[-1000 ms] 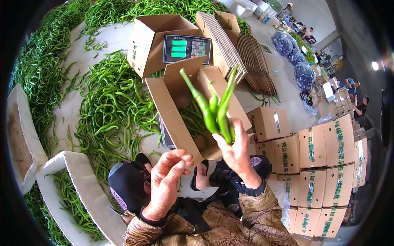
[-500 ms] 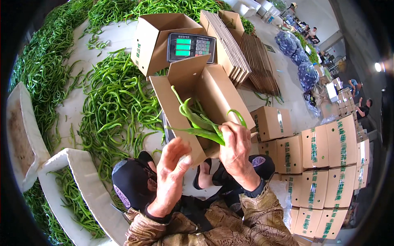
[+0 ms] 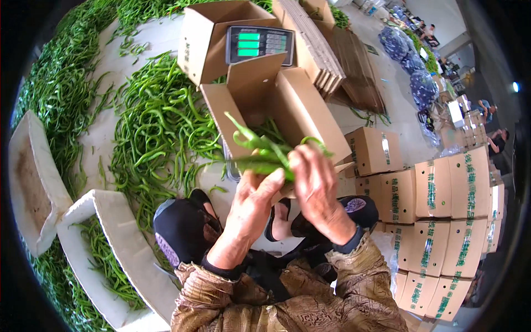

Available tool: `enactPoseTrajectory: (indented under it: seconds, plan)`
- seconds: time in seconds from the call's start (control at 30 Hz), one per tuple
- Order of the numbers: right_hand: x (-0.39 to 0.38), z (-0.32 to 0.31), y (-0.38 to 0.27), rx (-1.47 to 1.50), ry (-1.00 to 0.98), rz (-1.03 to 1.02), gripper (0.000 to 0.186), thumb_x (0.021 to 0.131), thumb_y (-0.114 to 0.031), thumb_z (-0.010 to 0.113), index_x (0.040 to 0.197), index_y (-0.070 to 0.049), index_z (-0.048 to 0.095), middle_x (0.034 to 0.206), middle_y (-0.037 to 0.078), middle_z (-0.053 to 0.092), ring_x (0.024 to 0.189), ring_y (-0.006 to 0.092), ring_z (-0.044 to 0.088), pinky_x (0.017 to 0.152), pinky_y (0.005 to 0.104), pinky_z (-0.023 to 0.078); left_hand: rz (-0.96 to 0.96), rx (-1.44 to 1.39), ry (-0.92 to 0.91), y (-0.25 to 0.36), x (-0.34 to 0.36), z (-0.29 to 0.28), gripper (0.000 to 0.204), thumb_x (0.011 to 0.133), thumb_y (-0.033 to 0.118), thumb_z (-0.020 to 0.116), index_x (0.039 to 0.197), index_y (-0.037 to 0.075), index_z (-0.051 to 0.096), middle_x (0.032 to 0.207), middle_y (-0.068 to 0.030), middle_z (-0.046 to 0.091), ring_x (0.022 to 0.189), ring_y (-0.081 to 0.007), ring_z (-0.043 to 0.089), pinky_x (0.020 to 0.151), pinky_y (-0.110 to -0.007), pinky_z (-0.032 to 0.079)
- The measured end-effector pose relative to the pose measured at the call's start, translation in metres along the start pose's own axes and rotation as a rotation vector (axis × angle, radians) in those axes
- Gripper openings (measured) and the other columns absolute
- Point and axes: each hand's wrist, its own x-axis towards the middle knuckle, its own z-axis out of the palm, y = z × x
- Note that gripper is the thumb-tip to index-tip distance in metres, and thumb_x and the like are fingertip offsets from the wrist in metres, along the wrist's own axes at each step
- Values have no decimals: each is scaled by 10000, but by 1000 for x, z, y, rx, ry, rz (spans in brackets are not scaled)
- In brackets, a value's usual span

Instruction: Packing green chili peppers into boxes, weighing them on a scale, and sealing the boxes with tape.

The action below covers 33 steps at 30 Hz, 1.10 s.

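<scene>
A small bunch of long green chili peppers (image 3: 259, 157) is held above the near end of an open cardboard box (image 3: 312, 110). My right hand (image 3: 318, 191) is closed round the right end of the bunch, the peppers' tips pointing up and left. My left hand (image 3: 249, 213) has its thumb and fingers against the lower side of the same peppers; part of its grip is hidden beneath them. Inside the box, more green peppers show just behind the bunch. A loose heap of green chili peppers (image 3: 160, 133) spreads on the floor left of the box.
A scale display (image 3: 260, 45) with lit green panels stands behind the box, beside another open carton (image 3: 202, 47). Flattened cartons (image 3: 312, 41) lean to its right. Packed cartons (image 3: 434, 188) are stacked at right. White foam bins (image 3: 119, 243) stand at left. People work far right.
My left hand has moved up and right from open and apart to the peppers' underside. The bunch has tilted slightly in my right hand. The whole view has shifted a little.
</scene>
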Motion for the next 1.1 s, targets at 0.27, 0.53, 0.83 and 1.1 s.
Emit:
enactPoseTrajectory:
  seconds: [0.27, 0.53, 0.83, 1.1]
  plan:
    - [31, 50, 38, -22, -129, 87, 520, 804, -35, 635, 1301, -27, 483, 1157, 185, 565, 986, 371, 555, 888, 472, 442, 320, 104, 144, 106, -79, -58, 371, 956, 101, 503, 1304, -28, 482, 1156, -131, 626, 973, -196, 632, 841, -289, 498]
    - [8, -26, -42, 686, -576, 379, 319, 829, -60, 676, 1136, -12, 603, 871, 141, 670, 707, 195, 637, 653, 313, 510, 256, 471, 972, 70, -160, -264, 267, 929, 122, 576, 1180, 31, 599, 967, -71, 654, 822, -126, 613, 737, -239, 496]
    - [-86, 17, -68, 732, -1084, 318, 194, 737, 46, 574, 919, 23, 638, 829, 208, 665, 779, 363, 661, 698, 359, 508, -5, 1029, 1038, -105, -126, -381, 234, 832, 127, 638, 1043, 32, 670, 978, -156, 681, 873, -288, 667, 763, -356, 515]
    - [-135, 77, -58, 767, -1158, 84, 275, 816, -8, 522, 1081, -16, 597, 1004, 222, 640, 936, 404, 617, 786, 398, 492, -88, 1539, 855, -146, -96, -387, 205, 732, 115, 664, 885, 27, 560, 886, -204, 558, 871, -420, 543, 718, -530, 434]
